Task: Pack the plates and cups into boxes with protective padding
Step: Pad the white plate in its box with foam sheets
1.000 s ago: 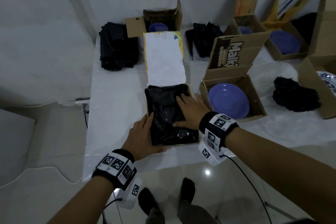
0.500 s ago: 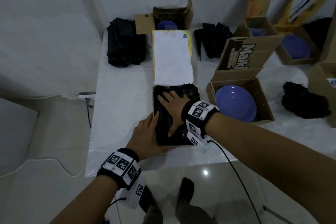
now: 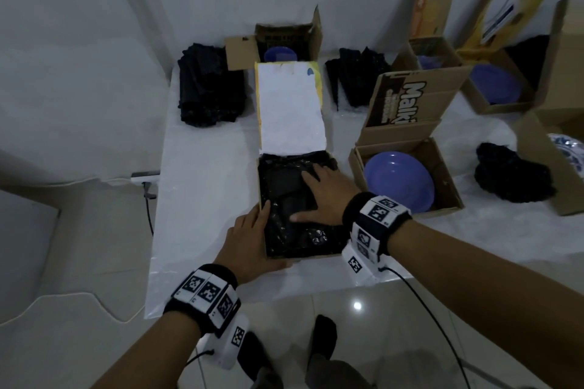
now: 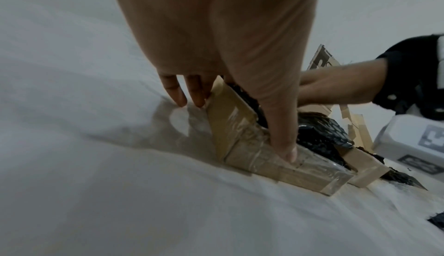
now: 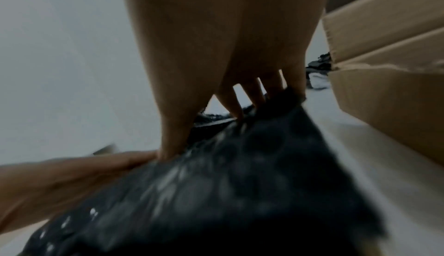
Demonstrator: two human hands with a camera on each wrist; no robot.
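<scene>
Since a moment ago the right hand (image 3: 327, 196) has slid from the left part of the black bubble wrap (image 3: 284, 186) toward the far right corner of the open box (image 3: 261, 199), fingers straight and spread, pressing the padding flat. That box sits near the front edge of the worktop (image 3: 202, 193), its white-lined lid (image 3: 290, 110) thrown back. Whatever lies under the wrap is hidden. The left hand (image 3: 249, 240) braces the box's near left corner, fingers straight against the wall, thumb on the front. Pressing too hard could, I'd guess, crack crockery beneath. Next door a purple plate (image 3: 398, 183) lies bare in its own box (image 3: 442, 174).
</scene>
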